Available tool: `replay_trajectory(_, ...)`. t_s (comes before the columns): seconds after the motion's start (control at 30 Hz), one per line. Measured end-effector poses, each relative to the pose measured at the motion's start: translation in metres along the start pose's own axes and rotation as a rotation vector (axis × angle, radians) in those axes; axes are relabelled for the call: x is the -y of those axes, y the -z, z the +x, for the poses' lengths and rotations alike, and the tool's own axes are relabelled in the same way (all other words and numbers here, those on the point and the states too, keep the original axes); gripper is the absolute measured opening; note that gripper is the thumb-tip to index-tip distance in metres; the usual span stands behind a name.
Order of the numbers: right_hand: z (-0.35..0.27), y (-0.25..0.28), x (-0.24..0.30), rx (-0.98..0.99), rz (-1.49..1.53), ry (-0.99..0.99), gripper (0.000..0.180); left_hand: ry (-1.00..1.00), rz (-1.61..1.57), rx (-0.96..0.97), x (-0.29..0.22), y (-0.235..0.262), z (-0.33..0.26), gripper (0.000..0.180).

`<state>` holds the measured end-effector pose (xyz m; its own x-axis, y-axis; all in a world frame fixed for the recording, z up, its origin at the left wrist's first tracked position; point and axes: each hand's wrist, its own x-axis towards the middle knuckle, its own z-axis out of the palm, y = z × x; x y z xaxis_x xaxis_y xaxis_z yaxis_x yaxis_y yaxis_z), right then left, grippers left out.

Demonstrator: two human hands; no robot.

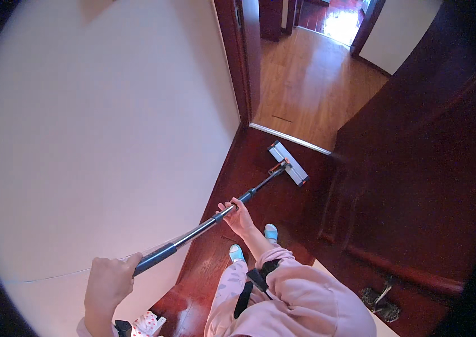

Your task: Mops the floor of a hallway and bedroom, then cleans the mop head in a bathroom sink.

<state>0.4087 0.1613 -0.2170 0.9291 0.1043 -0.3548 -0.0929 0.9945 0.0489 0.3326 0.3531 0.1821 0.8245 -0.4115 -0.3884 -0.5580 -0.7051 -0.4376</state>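
Observation:
A flat mop slants across the view, its pale grey rectangular head [288, 163] lying on the dark red floor close to the doorway. Orange parts show at the joint between head and pole. My left hand [109, 281] is closed around the dark grip [156, 258] at the pole's upper end, next to the white wall. Lower down, my right hand [238, 218] wraps the metal pole [198, 230] near a black collar, with some of its fingers partly lifted.
A silver threshold strip [291, 139] divides the dark floor from lighter wood flooring [316, 84] beyond. The white wall [109, 129] runs along the left, a dark red door [412, 168] along the right. My feet wear light blue slippers [237, 253]. A dotted cloth item [147, 324] lies at the lower left.

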Motion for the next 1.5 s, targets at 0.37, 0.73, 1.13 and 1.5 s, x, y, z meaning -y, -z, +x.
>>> replay_trajectory(0.37, -0.019, -0.034, 0.015, -0.086, -0.103, -0.472, 0.023, 0.267, -0.438, 0.415, 0.025, 0.026, -0.016, 0.047)
replay_trajectory(0.73, -0.015, -0.046, 0.029, -0.113, -0.189, -0.523, 0.02, 0.387, -0.832, 0.567, 0.037, 0.005, -0.003, 0.042)
replay_trajectory(1.13, -0.016, -0.063, 0.109, -0.039, -0.59, -0.235, 0.032, 0.111, -1.901, 1.106, -0.05, -0.157, 0.255, 0.057)
replay_trajectory(1.5, -0.011, -0.052, 0.178, 0.194, -0.744, -0.169, 0.038, -0.038, -1.834, 0.633, -0.313, 0.006, 0.642, 0.043)
